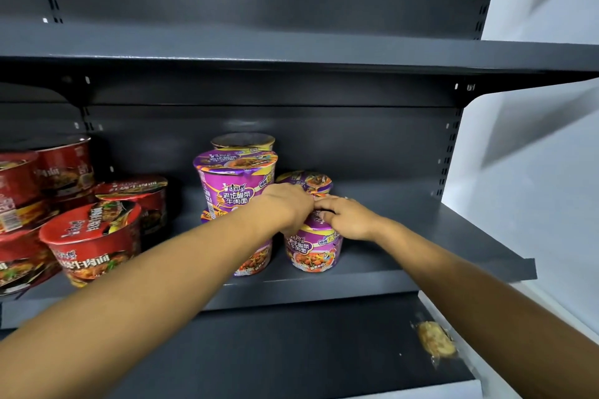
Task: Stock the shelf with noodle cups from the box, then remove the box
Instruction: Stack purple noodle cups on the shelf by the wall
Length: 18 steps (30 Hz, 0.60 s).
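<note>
A purple noodle cup [313, 248] stands near the front of the dark grey shelf [405, 230]. My left hand [288, 207] and my right hand [348, 217] both lie over its lid, fingers curled around the rim. Just left of it a stack of two purple cups [235, 181] rises, the lower one partly hidden by my left forearm. Another purple cup [304, 180] sits behind my hands, and one more cup top [243, 141] shows at the back. The box is not in view.
Several red noodle cups [92, 240] are stacked at the shelf's left. An upper shelf [291, 48] overhangs. The lower shelf [291, 350] carries a small wrapped snack [436, 338] at its right. A white wall [534, 172] lies to the right.
</note>
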{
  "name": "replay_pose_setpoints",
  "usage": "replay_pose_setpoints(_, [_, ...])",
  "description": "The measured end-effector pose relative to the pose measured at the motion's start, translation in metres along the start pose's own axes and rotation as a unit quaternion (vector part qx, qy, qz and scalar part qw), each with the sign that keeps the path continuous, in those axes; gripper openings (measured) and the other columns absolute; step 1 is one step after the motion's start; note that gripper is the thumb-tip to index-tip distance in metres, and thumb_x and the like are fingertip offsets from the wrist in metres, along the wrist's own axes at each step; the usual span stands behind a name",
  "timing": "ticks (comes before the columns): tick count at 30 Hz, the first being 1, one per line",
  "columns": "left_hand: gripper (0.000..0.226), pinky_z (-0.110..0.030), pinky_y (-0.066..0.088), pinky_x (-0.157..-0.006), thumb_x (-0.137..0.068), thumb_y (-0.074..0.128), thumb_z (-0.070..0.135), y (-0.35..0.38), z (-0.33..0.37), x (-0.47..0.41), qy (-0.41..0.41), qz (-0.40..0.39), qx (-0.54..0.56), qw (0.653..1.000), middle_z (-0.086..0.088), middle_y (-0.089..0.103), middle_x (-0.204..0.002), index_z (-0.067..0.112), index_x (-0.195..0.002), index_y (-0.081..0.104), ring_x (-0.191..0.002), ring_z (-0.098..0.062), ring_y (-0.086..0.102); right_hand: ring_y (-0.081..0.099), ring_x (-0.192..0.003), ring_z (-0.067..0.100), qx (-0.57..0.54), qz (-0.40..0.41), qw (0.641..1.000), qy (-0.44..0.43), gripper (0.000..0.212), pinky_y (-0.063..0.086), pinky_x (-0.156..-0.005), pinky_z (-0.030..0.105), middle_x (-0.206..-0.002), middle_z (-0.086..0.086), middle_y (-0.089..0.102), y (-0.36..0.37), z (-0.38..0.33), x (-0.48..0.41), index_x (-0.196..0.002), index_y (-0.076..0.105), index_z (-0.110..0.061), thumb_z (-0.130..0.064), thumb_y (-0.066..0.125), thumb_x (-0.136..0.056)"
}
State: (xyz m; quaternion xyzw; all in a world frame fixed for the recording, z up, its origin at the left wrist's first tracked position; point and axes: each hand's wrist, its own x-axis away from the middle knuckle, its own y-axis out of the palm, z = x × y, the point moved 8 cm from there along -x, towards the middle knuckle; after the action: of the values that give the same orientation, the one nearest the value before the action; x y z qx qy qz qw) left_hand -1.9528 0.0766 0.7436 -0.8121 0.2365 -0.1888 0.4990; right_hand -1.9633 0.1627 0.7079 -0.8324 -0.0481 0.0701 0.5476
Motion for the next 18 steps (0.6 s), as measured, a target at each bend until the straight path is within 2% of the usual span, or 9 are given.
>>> replay_pose_setpoints(3, [0.045,-0.037,0.047,-0.089,-0.091,0.061,0.015,0.002,0.000,0.001,-0.023,0.020,-0.016,0.999,-0.011,0.052,-0.130,0.011,-0.134,0.048,-0.120,-0.030,0.052,0.035,-0.136,0.018,-0.033,0.001,0.999,0.002,0.040,0.019,-0.118,0.042,-0.149,-0.003,0.039,0.000,0.004,-0.001,-0.139,0.047,-0.023,-0.018,0.040,-0.100])
replay_pose_setpoints(6, [0.045,-0.039,0.049,-0.089,-0.092,0.060,0.014,0.005,0.003,0.000,-0.020,0.022,-0.028,0.999,-0.012,0.053,-0.129,0.009,-0.135,0.048,-0.117,-0.031,0.055,0.044,-0.129,0.019,-0.080,-0.005,0.997,0.009,0.040,0.038,-0.109,0.034,-0.146,-0.001,0.043,0.000,0.007,-0.002,-0.137,0.051,-0.022,-0.013,0.041,-0.099])
replay_pose_setpoints(11, [0.052,-0.036,0.050,-0.086,-0.093,0.060,0.033,0.000,0.004,0.003,0.003,0.026,-0.010,1.000,-0.011,0.055,-0.123,0.010,-0.136,0.045,-0.111,-0.029,0.057,0.055,-0.118,0.020,-0.140,-0.005,0.990,0.018,0.046,0.049,-0.099,0.035,-0.137,0.002,0.053,-0.004,0.012,-0.004,-0.129,0.058,-0.023,0.001,0.040,-0.093])
replay_pose_setpoints(14, [0.055,-0.032,0.048,-0.079,-0.092,0.057,0.043,-0.004,0.004,0.006,0.018,0.031,0.011,0.999,-0.011,0.057,-0.117,0.009,-0.134,0.047,-0.106,-0.027,0.059,0.056,-0.116,0.020,-0.123,0.010,0.992,0.007,0.053,0.046,-0.101,0.036,-0.132,0.002,0.057,-0.007,0.007,-0.004,-0.125,0.060,-0.022,0.006,0.036,-0.088])
replay_pose_setpoints(17, [0.059,-0.031,0.045,-0.075,-0.092,0.053,0.051,-0.004,0.006,0.007,0.019,0.046,0.022,0.999,-0.011,0.058,-0.115,0.008,-0.131,0.047,-0.105,-0.027,0.059,0.054,-0.115,0.021,-0.032,0.033,0.999,-0.020,0.053,0.025,-0.115,0.038,-0.124,0.003,0.062,-0.008,-0.003,-0.004,-0.125,0.059,-0.021,0.007,0.037,-0.085])
replay_pose_setpoints(18, [0.061,-0.031,0.044,-0.074,-0.091,0.052,0.053,-0.005,0.006,0.007,0.016,0.056,0.017,0.998,-0.011,0.058,-0.115,0.007,-0.131,0.048,-0.105,-0.028,0.059,0.055,-0.113,0.022,-0.011,0.043,0.999,-0.029,0.053,0.023,-0.115,0.037,-0.120,0.004,0.064,-0.009,-0.006,-0.004,-0.124,0.059,-0.021,0.007,0.038,-0.084])
